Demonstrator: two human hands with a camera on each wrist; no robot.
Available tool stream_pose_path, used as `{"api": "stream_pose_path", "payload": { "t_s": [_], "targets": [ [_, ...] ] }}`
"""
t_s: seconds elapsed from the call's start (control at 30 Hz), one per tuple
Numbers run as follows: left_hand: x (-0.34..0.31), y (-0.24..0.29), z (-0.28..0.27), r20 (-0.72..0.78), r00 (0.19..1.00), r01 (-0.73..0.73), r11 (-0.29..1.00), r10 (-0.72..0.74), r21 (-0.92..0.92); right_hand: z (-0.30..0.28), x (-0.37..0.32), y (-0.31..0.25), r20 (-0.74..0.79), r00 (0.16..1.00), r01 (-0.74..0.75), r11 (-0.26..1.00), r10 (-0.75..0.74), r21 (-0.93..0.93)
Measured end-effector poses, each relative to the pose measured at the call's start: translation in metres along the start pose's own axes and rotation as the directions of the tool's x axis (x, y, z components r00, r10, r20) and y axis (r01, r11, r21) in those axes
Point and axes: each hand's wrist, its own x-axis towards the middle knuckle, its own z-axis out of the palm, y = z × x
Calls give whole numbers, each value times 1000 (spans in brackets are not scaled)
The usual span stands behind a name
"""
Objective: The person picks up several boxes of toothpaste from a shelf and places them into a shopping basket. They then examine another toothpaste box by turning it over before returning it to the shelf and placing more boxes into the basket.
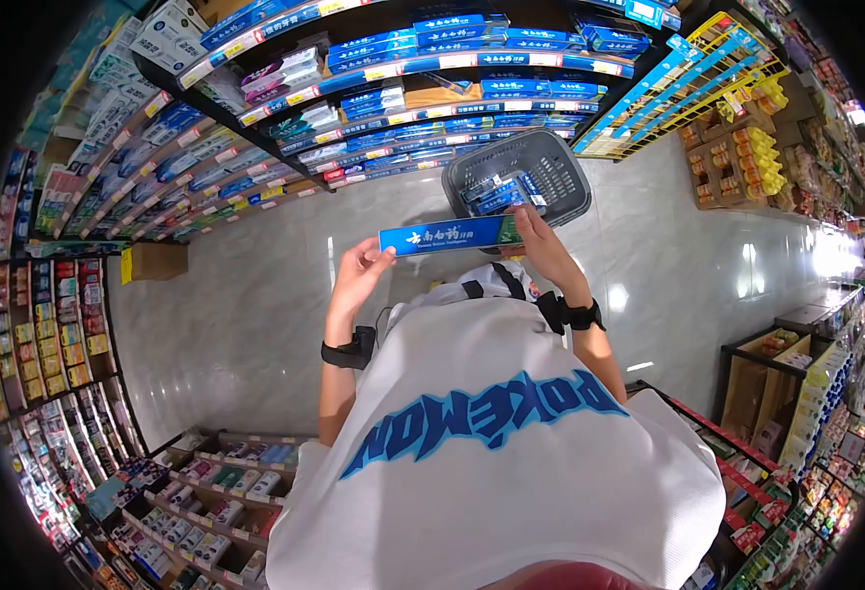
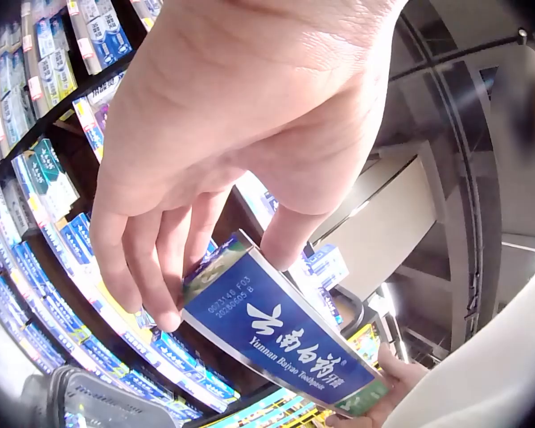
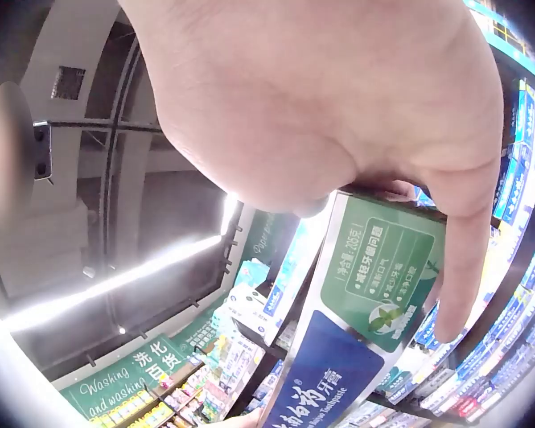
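Observation:
A long blue toothpaste box (image 1: 452, 238) with a green end stretches between both hands in front of the white shirt. My left hand (image 1: 356, 277) pinches its blue end between thumb and fingers. At the green end, my right hand (image 1: 550, 258) grips it, thumb on one side and fingers on the other. Printed lettering faces up in the left wrist view, where the box (image 2: 290, 343) shows a date stamp near the left fingers. Just beyond the box, a dark grey shopping basket (image 1: 572, 187) holds several blue boxes (image 1: 507, 195).
Shelves of toothpaste boxes (image 1: 462, 37) curve across the front and left. A yellow wire rack (image 1: 683, 84) stands at front right beside stacked cartons (image 1: 718, 162). Grey tiled floor (image 1: 246, 324) surrounds the person, with low display shelving (image 1: 221, 492) behind at left.

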Motion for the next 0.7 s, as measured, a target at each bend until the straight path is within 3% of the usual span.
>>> {"api": "stream_pose_path", "payload": {
  "t_s": [0.4,0.63,0.7],
  "targets": [
    [-1,-8,-6,-22,999,26,998,-27,-49,3,2,8,2,1000,-18,1000,18,-3],
    [-4,-14,-10,-25,1000,12,1000,-12,0,-3,3,9,11,997,-74,972,78,-225],
    [-3,-16,-9,-105,988,103,990,-112,-91,-1,3,9,17,994,-105,975,111,-196]
  ]
}}
